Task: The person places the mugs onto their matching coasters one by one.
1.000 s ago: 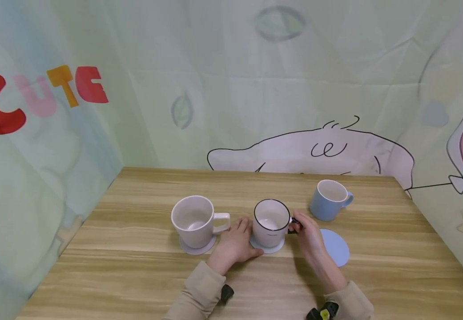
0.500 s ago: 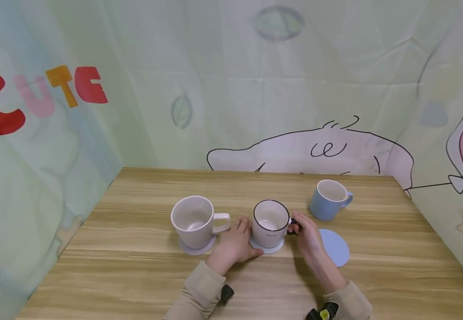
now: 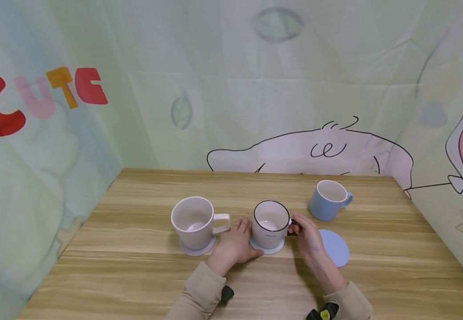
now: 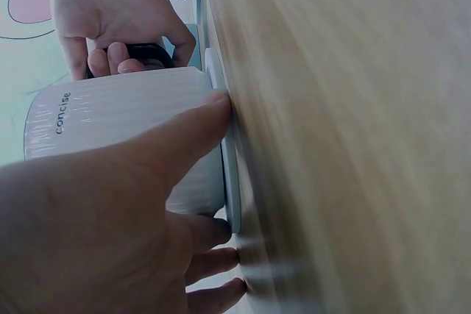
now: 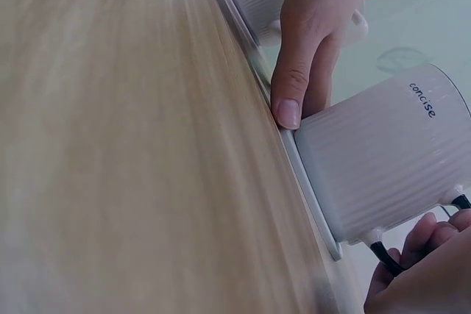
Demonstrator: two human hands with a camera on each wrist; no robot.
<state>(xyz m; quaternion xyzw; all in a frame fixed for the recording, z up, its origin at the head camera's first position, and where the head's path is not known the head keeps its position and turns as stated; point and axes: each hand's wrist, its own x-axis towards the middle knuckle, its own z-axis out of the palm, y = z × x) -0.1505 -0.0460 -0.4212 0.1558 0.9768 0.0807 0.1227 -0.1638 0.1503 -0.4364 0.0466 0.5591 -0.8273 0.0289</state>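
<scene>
A white mug [image 3: 271, 226] with a dark rim, a black handle and the word "concise" stands upright on a pale blue coaster [image 3: 269, 249]. My right hand [image 3: 309, 238] grips its handle [image 5: 386, 259], with fingers curled around it. On the mug's other side, my left hand [image 3: 235, 246] rests on the table, its fingers fairly straight. In the left wrist view, the left thumb [image 4: 199, 126] touches the edge of the coaster and the fingers [image 4: 213, 262] reach down past its far side. Left of that hand, a larger white mug [image 3: 193, 222] sits on a pale lilac coaster [image 3: 197, 250].
A blue mug [image 3: 327, 200] stands at the back right, its handle turned right. A bare blue coaster [image 3: 337, 249] lies in front of it, partly behind my right wrist. The wooden table [image 3: 135, 284] ends at a printed cloth backdrop [image 3: 147, 102].
</scene>
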